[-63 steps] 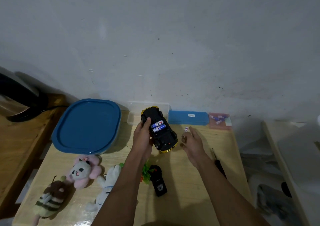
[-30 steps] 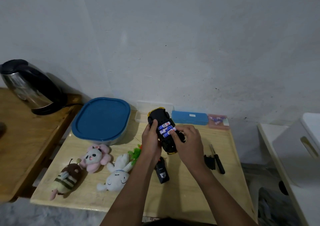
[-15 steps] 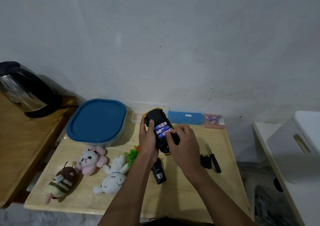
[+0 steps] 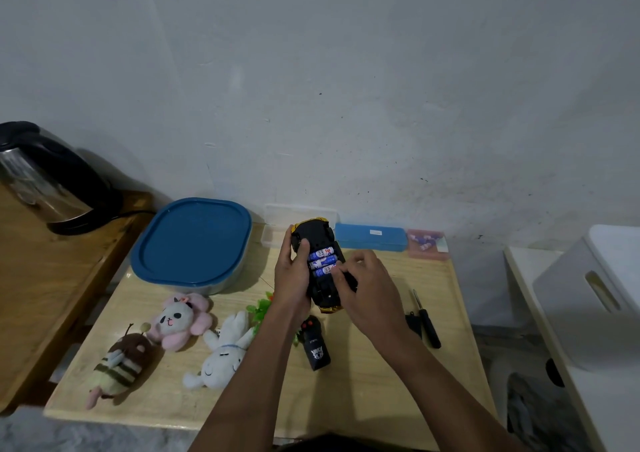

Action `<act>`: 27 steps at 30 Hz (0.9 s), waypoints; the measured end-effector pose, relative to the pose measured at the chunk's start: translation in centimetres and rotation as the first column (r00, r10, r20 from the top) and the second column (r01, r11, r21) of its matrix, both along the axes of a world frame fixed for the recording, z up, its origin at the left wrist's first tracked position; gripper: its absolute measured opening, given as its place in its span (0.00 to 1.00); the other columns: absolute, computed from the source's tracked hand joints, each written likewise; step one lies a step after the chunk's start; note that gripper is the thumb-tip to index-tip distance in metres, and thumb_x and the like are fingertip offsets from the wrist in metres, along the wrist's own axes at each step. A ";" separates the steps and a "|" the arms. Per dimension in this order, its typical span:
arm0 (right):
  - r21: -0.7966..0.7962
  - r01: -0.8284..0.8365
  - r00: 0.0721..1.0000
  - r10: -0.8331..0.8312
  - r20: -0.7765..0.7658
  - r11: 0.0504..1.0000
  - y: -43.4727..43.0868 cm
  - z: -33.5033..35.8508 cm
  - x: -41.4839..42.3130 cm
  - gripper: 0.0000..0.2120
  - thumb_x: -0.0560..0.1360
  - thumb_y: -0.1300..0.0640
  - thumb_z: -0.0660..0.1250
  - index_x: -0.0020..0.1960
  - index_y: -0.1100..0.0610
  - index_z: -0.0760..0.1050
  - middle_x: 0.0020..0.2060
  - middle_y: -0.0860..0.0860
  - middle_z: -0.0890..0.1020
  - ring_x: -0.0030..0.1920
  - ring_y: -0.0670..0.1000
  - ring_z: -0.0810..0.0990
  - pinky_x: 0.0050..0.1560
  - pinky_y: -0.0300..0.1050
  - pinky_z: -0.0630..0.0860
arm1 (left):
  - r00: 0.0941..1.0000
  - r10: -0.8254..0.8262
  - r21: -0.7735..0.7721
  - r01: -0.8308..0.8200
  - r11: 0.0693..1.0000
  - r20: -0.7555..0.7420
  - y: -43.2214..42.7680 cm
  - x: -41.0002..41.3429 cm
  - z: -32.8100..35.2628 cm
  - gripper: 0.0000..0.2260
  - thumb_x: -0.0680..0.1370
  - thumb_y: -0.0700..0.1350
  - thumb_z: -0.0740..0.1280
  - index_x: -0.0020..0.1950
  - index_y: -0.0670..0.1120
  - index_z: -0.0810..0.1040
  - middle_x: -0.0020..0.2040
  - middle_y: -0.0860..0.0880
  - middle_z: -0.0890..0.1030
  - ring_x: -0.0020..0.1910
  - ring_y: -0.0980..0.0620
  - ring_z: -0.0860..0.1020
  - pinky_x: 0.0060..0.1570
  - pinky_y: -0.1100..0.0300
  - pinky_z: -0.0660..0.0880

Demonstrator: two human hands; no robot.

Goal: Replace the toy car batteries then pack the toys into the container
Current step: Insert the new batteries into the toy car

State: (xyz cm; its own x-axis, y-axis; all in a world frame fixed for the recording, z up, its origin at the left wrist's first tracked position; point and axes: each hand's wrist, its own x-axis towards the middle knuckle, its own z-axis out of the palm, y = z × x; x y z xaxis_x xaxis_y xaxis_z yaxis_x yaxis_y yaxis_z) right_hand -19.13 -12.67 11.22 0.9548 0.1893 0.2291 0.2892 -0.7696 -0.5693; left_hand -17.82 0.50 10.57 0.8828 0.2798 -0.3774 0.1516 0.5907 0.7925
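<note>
Left hand point(image 4: 291, 278) grips the upturned toy car point(image 4: 313, 235) over the table point(image 4: 363, 382), three batteries point(image 4: 322, 261) showing in its bay. Right hand point(image 4: 367, 289) curls its fingers onto the car's other side, by the nearest battery. The blue-lidded container point(image 4: 192, 243) sits left of the left hand, the screwdriver point(image 4: 427, 323) right of the right.

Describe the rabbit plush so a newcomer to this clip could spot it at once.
Find the big blue-lidded container at the back left of the pale wooden table. Three plush toys lie in a row in front of it, and the rabbit is the rightmost. It alone is all white, unlike the pink-hooded toy and the brown striped bee.
</note>
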 end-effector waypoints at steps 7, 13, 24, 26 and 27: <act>0.520 0.266 0.860 0.044 -0.509 0.812 -1.3 1.6 0.7 0.16 0.74 0.48 0.71 0.59 0.47 0.71 0.52 0.45 0.79 0.49 0.45 0.81 0.44 0.40 0.79 | 0.996 -0.084 -0.003 0.084 0.996 0.016 0.2 0.2 0.4 0.20 0.82 0.47 0.64 0.73 0.59 0.70 0.59 0.42 0.83 0.51 0.43 0.84 0.46 0.46 0.82; 0.578 0.281 0.746 0.205 -0.634 0.766 -2.0 2.1 0.9 0.10 0.77 0.51 0.68 0.57 0.52 0.79 0.48 0.51 0.86 0.45 0.47 0.85 0.45 0.40 0.80 | 0.980 -0.199 0.060 0.199 0.978 -0.006 -0.9 0.3 0.8 0.22 0.81 0.49 0.66 0.73 0.62 0.69 0.59 0.45 0.83 0.55 0.42 0.83 0.53 0.41 0.80; 0.257 0.382 0.801 -0.179 -0.571 0.888 -8.9 -2.9 0.1 0.17 0.79 0.40 0.59 0.56 0.50 0.78 0.46 0.48 0.83 0.44 0.50 0.82 0.45 0.48 0.77 | 0.951 -0.304 0.084 0.307 0.948 -0.051 -1.9 0.2 0.0 0.30 0.80 0.41 0.67 0.78 0.60 0.61 0.61 0.44 0.82 0.53 0.45 0.84 0.46 0.49 0.83; -0.056 0.382 0.777 -0.353 -0.520 0.923 -11.9 -5.9 -0.3 0.19 0.78 0.40 0.61 0.60 0.51 0.78 0.52 0.49 0.83 0.49 0.51 0.81 0.50 0.48 0.78 | 0.951 -0.305 0.073 0.309 0.948 -0.061 -1.8 0.2 -0.2 0.30 0.80 0.41 0.66 0.78 0.60 0.60 0.60 0.45 0.82 0.51 0.46 0.84 0.43 0.52 0.82; -0.158 0.363 0.769 -0.391 -0.506 0.918 -12.8 -7.2 -0.6 0.19 0.78 0.42 0.62 0.63 0.51 0.77 0.54 0.50 0.82 0.52 0.53 0.80 0.51 0.48 0.77 | 0.950 -0.305 0.069 0.309 0.948 -0.068 -1.9 0.2 -0.3 0.30 0.80 0.41 0.66 0.78 0.60 0.60 0.60 0.46 0.82 0.51 0.47 0.84 0.42 0.52 0.82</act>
